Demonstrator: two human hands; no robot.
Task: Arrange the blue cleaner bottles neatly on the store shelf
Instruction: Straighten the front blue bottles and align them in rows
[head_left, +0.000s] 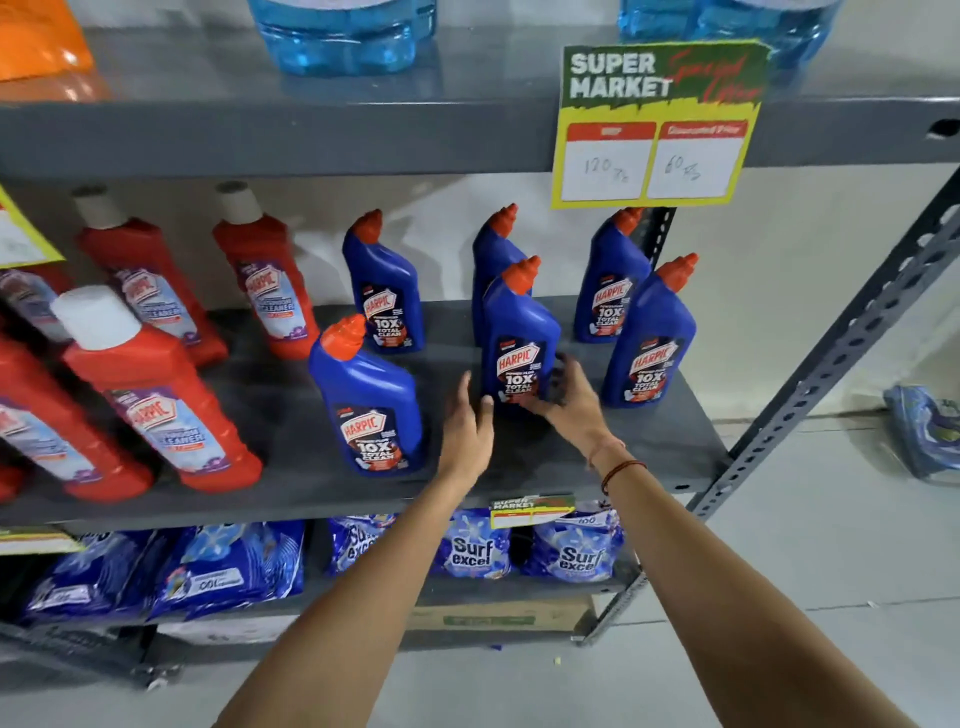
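I see red bottles (156, 395) on the left of the grey shelf (291, 499), upright, white caps. Right of them are six blue bottles, all upright with orange caps, in two loose rows.

Front-left bottle (371, 410) stands nearest the shelf edge, apart from the rest. Back-left bottle (387, 291) is behind it. Back-middle bottle (493, 249) is partly hidden by the middle bottle (519, 338) standing in front of it. Back-right bottle (610, 280) and front-right bottle (649, 338) sit close together at the right end, under the price sign (660, 124).

My left hand (467, 431) reaches in over the shelf edge, forearm stretched out straight, palm turned inward, fingers extended and apart. The thumb tip is at the lower left corner of the middle bottle; I can't tell whether it touches.

My right hand (566, 395) comes in from the right, wrist bent inward, a red thread on the wrist. Fingers are spread and curled against the bottle's lower right side, over the label. Not clamped around it; the hand is motion-blurred.

The middle bottle sits between both hands, base on the shelf.

Detergent bags (472, 551) fill the shelf below.
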